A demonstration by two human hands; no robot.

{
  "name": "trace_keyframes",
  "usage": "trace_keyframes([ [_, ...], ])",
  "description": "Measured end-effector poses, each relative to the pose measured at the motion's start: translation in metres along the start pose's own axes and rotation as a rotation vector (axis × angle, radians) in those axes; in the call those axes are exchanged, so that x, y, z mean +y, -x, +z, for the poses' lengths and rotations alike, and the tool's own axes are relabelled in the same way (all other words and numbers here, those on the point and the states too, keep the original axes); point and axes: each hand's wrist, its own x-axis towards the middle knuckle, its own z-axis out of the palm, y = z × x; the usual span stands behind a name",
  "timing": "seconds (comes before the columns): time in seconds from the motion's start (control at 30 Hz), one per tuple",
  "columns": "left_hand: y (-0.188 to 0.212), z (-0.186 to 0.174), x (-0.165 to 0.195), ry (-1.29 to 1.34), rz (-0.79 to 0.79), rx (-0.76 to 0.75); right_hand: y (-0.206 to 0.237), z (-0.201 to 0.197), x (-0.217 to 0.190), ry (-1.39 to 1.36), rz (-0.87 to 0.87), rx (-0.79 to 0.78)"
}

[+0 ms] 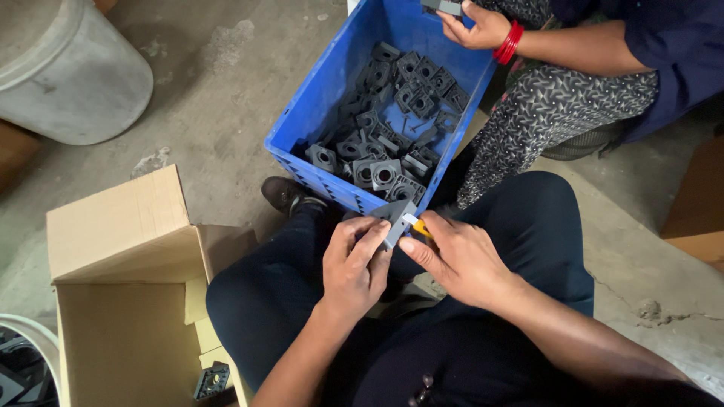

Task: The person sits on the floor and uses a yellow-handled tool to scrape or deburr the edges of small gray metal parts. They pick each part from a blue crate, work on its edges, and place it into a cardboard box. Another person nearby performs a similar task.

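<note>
Left hand (353, 265) clamped around a flat grey plastic part (395, 218), thumb and fingers pinching its lower end. Held in the air over the lap, just this side of the blue crate (317, 113). Long axis of the part tilted, running from the left fingers up and away toward the crate's near wall. Right hand (458, 260) closed on a small yellow-handled cutter (417, 224), pale tip laid against the part's right edge. Both hands touching the same piece, then: left carrying it, right only meeting it from the side with the tool. Left the nearer one, the part rising straight out of its grip; from the right hand, the part up and to the left of the knuckles.

Swept left to right across the floor: a pale grey drum (72, 71) tipped on the concrete at far left, well apart. An open cardboard box (121, 226) below it, flaps up, one dark part (213, 380) lying at its bottom corner. A dark shoe (285, 194) peeking out beside the crate. Inside the crate, a heap of similar grey square parts (385, 136), round bores showing. At upper right, another person's hand (477, 29), red bangles at the wrist, gripping a grey piece of its own at the crate's far rim. Another cardboard edge (697, 203) at far right.
</note>
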Motion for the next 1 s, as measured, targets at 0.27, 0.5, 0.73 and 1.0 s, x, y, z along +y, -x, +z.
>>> trace_keyframes([
  [0.27, 0.006, 0.004, -0.003, 0.001, -0.038, 0.014, 0.003, 0.002, -0.01, -0.085, -0.094, -0.007],
  [0.5, 0.004, 0.005, -0.003, 0.057, -0.069, 0.049, -0.003, 0.003, -0.002, -0.129, 0.031, -0.014],
  [0.73, 0.011, 0.009, -0.007, 0.05, -0.071, 0.029, -0.001, 0.004, -0.005, -0.149, -0.013, 0.012],
  [1.0, -0.003, 0.008, 0.003, 0.003, -0.068, 0.048, 0.001, 0.008, 0.012, -0.064, -0.024, 0.014],
])
